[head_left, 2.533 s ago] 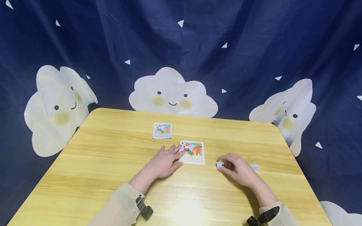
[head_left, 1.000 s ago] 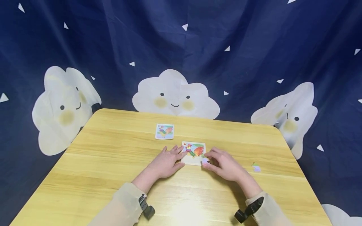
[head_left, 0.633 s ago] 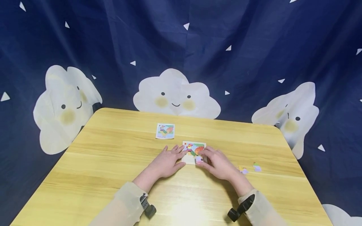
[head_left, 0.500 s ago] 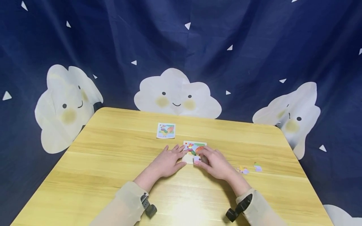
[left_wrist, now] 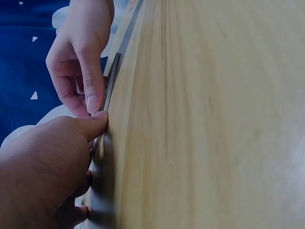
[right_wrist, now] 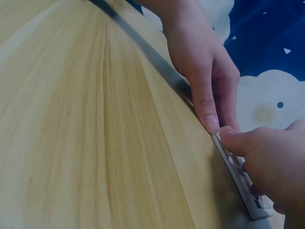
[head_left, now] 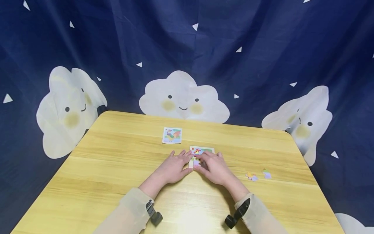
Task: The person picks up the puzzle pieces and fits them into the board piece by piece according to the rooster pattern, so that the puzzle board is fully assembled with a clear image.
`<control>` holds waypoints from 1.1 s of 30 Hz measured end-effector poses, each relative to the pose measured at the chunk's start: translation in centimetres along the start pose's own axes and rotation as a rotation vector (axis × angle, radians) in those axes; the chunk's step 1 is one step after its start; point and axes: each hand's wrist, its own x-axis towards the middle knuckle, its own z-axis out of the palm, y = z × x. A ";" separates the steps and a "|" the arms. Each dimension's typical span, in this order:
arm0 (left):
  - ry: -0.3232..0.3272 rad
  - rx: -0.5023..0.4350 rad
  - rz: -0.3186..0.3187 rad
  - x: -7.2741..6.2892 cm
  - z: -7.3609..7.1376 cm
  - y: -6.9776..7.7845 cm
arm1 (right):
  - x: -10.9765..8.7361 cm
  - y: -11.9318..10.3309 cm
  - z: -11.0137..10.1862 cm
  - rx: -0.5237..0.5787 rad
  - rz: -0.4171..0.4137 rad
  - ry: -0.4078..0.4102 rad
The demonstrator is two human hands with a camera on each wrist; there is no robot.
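Observation:
A small jigsaw tray (head_left: 202, 147) with a rooster picture lies flat in the middle of the table, partly covered by both hands. My left hand (head_left: 173, 167) rests at its left edge, fingers spread and fairly straight, the thumb at the near corner. Between thumb and fingers my right hand (head_left: 214, 167) pinches a pale lilac puzzle piece (head_left: 196, 163) over the tray's lower left part. The right wrist view shows the thumbs of both hands meeting at the near rim of the tray (right_wrist: 233, 176). The tail side of the rooster is hidden beneath the right hand.
Two loose puzzle pieces lie to the right: a yellow and lilac piece (head_left: 251, 176) and a green and lilac piece (head_left: 267, 174). Behind the tray, slightly left, is a rooster picture card (head_left: 172, 135). A dark blue curtain (head_left: 187, 45) hangs beyond the wooden table (head_left: 117, 169).
My right hand has carried the lilac puzzle piece from the table on the right onto the tray and slid it left along its lower row. My left hand has stayed at the tray's left edge.

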 end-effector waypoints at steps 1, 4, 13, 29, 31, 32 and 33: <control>0.001 0.002 -0.001 0.0 0.0 0.0 | 0.1 0.0 0.1 0.004 -0.003 0.003; 0.003 0.004 -0.001 0.0 0.2 0.0 | 0.4 0.0 0.3 0.017 -0.010 0.004; 0.005 0.019 0.006 0.1 0.4 0.1 | 0.4 0.0 0.4 0.043 0.000 -0.035; -0.010 0.020 -0.004 -0.1 0.0 0.1 | 0.4 -0.2 0.4 -0.034 -0.031 -0.017; -0.007 0.018 -0.002 -0.2 0.0 0.1 | 0.3 -0.3 0.6 -0.036 -0.033 -0.009; -0.007 0.017 -0.002 -0.2 0.0 0.1 | 0.3 -0.3 0.6 -0.033 -0.033 -0.007; -0.007 0.017 -0.002 -0.2 0.0 0.1 | 0.3 -0.3 0.7 -0.030 -0.035 -0.002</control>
